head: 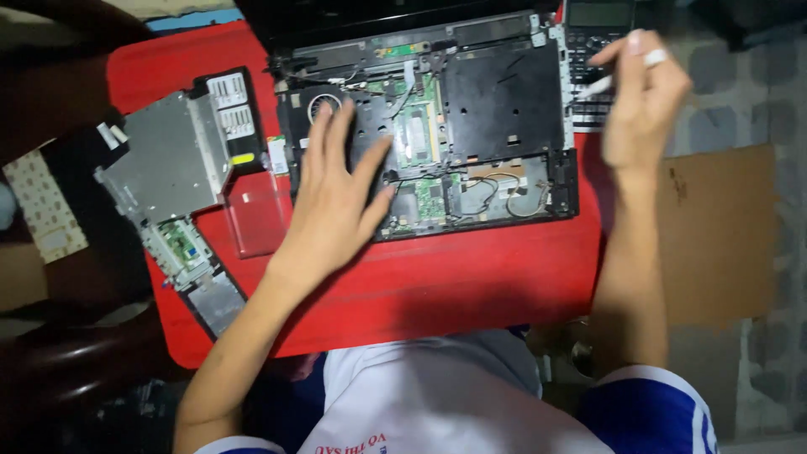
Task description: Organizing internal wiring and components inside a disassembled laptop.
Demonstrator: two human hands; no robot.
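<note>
My left hand (336, 189) lies flat and open, fingers spread, palm pressing on the left part of the opened laptop (429, 126); it clamps on nothing, it only steadies. My right hand (643, 101) is raised beside the laptop's right edge, fingers pinched together on a thin white tool (598, 84), a slim stick whose kind I cannot make out. The laptop sits bottom-up on the red table (471, 277), its cover off, the green boards, thin wires and round fan laid bare. I judge the shell to be stiff, hard plastic and fairly heavy, so it should stay put under my palm, but the insides look fragile: the boards and wires would not bear pressure. Holding by the black frame at the edges seems safest. To my left lies a flat grey metal drive (172, 160), dull and smooth, touching a black part with white labels (229, 105), and a clear reddish plastic piece (256, 214) just beside them. A dark calculator (593, 34) rests near my right hand at the table's far corner.
</note>
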